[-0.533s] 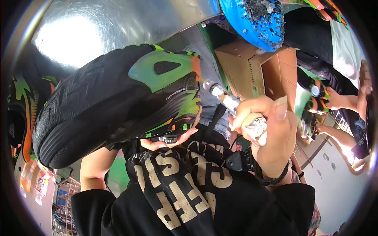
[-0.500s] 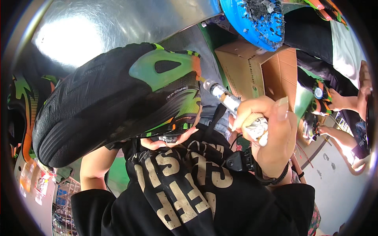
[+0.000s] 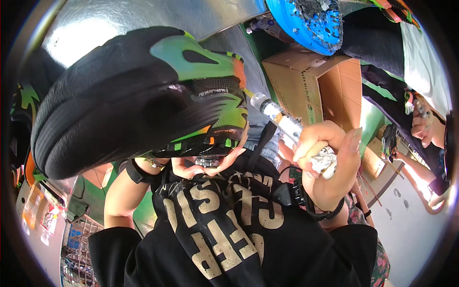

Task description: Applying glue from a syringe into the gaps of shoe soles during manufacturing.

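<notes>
A large black sneaker with green and orange patterned parts (image 3: 119, 100) fills the left and middle of the view, tilted with its sole side toward me. From below, my left hand (image 3: 205, 166) supports it with fingers closed round it; much of that hand is hidden behind the shoe. A small black ridged round piece (image 3: 207, 161) shows at those fingers. My right hand (image 3: 330, 153) grips a clear syringe (image 3: 279, 117) with a yellowish needle tip. The tip meets the shoe's orange edge. A tan and white swirled lump (image 3: 322, 160) shows between my right thumb and fingers.
A blue round dish with dark crusted residue (image 3: 311, 24) is at the top. Behind my right hand stands an open cardboard box (image 3: 311, 86). A shiny metal tabletop (image 3: 191, 16) lies beyond the shoe. At right is another person's hand (image 3: 423, 124); a wire basket (image 3: 81, 248) sits lower left.
The sneaker has risen and shifted slightly left, showing more of my left forearm. My right hand and syringe have moved a little right. At the right, the other person's hands have shifted.
</notes>
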### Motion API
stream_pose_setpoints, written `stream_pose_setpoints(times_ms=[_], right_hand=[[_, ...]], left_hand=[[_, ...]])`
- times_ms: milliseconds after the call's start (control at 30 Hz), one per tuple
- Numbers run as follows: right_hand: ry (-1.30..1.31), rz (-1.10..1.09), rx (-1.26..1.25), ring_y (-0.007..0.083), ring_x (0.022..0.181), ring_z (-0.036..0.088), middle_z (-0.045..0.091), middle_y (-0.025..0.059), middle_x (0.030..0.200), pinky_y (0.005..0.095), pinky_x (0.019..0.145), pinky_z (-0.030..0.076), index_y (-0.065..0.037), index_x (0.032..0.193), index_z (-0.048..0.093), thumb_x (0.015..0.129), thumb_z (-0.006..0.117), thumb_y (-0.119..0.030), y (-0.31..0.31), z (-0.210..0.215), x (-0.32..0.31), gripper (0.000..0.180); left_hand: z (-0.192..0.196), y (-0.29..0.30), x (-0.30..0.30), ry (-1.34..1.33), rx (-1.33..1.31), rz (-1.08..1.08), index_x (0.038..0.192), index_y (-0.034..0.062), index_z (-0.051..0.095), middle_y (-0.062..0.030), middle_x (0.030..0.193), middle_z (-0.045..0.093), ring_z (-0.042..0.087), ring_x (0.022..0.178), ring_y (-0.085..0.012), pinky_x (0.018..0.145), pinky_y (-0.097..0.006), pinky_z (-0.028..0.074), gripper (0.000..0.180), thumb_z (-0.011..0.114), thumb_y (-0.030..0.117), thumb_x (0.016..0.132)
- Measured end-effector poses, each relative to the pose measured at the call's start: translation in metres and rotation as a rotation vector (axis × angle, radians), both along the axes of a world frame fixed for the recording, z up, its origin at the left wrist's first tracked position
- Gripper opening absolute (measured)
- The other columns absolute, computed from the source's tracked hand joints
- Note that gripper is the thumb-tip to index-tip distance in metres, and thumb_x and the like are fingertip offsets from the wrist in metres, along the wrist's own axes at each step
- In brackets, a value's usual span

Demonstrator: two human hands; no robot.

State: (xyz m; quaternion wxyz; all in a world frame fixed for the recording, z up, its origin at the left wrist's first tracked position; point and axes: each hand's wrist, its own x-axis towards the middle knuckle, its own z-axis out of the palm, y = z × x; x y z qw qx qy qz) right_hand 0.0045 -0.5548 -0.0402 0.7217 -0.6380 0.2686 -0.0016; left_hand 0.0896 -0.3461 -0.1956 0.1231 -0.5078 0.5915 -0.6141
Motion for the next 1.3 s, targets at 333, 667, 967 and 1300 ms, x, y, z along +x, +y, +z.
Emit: stream_pose_setpoints(times_ms=[333,667,967,1300], right_hand=[[-0.154,0.064,0.292,0.0122,0.054,0.05,0.058,0.0133,0.071,0.0241,0.051,0.04,0.005,0.114,0.05,0.101,0.032,-0.029,-0.035,-0.006,-0.015,0.04],[-0.255,0.1,0.202,0.0161,0.054,0.052,0.058,0.012,0.066,0.0286,0.057,0.045,0.002,0.092,0.054,0.102,0.028,-0.03,-0.031,0.004,-0.02,0.042],[-0.338,-0.011,0.08,0.0194,0.054,0.054,0.058,0.0111,0.062,0.0351,0.069,0.048,-0.001,0.078,0.058,0.102,0.02,-0.037,-0.026,0.008,-0.022,0.057],[-0.33,-0.042,-0.126,0.0218,0.056,0.052,0.053,0.0123,0.065,0.0383,0.066,0.047,-0.004,0.08,0.058,0.098,0.027,-0.044,-0.037,0.038,-0.047,0.054]], left_hand=[[0.054,-0.019,-0.007,0.345,-0.12,0.146,0.126,0.0177,0.056,-0.0009,0.123,0.052,0.049,0.111,-0.02,0.105,-0.032,0.033,0.048,0.056,0.041,0.084],[0.067,0.04,-0.027,0.446,0.309,0.513,0.129,0.0194,0.051,0.0049,0.14,0.04,0.04,0.123,-0.0085,0.102,-0.041,0.031,0.044,0.044,0.041,0.092],[0.085,-0.009,-0.012,0.594,0.142,0.373,0.103,0.0063,0.056,0.0015,0.097,0.06,0.052,0.087,-0.0146,0.09,-0.036,0.039,0.032,0.059,0.034,0.086],[0.084,-0.035,0.023,1.369,-0.598,0.149,0.113,0.0175,0.054,0.0012,0.111,0.048,0.05,0.104,-0.0143,0.087,-0.039,0.045,0.048,0.07,0.044,0.076]])
